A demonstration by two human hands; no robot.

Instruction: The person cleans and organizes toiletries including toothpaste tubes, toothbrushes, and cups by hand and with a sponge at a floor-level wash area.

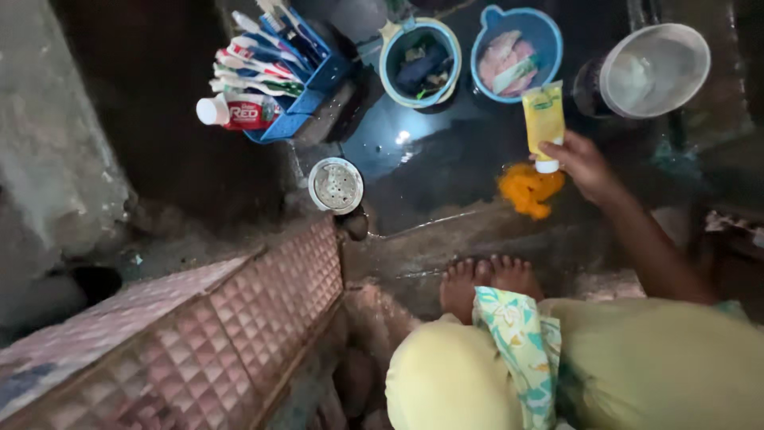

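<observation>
Right hand [585, 163] grip probably pinches yellow tube [543, 119] cap-end.

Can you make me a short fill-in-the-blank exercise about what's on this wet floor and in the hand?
1. The right hand holds a ____ tube with its white cap pointing down.
2. The orange scrubber lies just below the tube, on the wet ____.
3. The toothbrushes sit in a ____ rack.
4. The two blue bowls stand to the left of a ____ pot.

Missing words: yellow; floor; blue; metal
</observation>
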